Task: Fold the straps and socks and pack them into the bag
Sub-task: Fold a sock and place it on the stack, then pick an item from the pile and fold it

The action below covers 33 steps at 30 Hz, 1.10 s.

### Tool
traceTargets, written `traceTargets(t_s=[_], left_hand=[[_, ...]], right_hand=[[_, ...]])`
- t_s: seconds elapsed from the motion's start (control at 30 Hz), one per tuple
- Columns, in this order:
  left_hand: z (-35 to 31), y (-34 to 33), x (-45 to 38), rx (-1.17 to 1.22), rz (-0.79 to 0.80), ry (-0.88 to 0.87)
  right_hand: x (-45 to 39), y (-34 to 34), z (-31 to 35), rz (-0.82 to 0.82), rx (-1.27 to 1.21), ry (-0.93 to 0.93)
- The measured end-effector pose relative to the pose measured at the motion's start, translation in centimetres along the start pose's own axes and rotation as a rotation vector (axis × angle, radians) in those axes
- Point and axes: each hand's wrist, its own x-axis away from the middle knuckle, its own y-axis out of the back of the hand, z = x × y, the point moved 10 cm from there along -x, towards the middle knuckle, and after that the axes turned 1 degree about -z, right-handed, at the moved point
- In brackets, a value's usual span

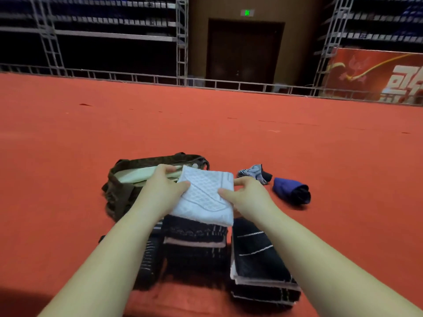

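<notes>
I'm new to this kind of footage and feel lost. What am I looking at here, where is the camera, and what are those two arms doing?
There is no machine here: a person wears a camera on their head, so you look down along their own arms. The left hand and right hand together hold a folded white sock just in front of an open brown bag. Everything lies on a red carpet. Stacks of folded dark socks sit nearer the person. To the right lie a rolled blue bundle and a small crumpled grey piece.
</notes>
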Motion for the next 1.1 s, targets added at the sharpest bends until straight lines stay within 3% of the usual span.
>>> traceTargets(t_s=[0.23,0.33,0.43,0.53,0.63,0.77,0.9,1.0,1.1], left_hand=[[3.1,-1.6,-0.9,-0.500,0.053,-0.068],[0.3,-1.6,0.3,-0.644,-0.003,-0.397],[-1.0,-3.9,1.7,-0.801,0.199,-0.677],[2.7,-5.9,0.7,-0.943,0.468,-0.515],[4.9,-6.1,0.3,-0.793,0.577,-0.360],[5.5,-6.2,0.5,-0.792,0.568,-0.347],[5.1,-6.4,0.8,-0.944,0.590,-0.353],[3.6,-6.4,0.2,-1.109,0.619,-0.346],[-0.1,-6.6,-1.3,-1.125,0.558,-0.398]], right_hand=[[-0.2,-2.8,-0.4,-0.005,0.380,0.060],[0.8,-2.8,1.9,-0.056,0.561,0.297],[2.1,-4.9,4.0,0.094,0.675,0.520],[2.0,-7.7,1.6,0.372,0.825,0.439],[1.9,-9.2,-0.6,0.480,0.896,0.367],[1.6,-9.9,-1.0,0.496,0.969,0.380],[1.7,-9.7,-1.0,0.533,0.919,0.367],[0.8,-7.7,0.1,0.553,0.719,0.327],[-1.8,-2.9,0.9,0.389,0.439,0.256]])
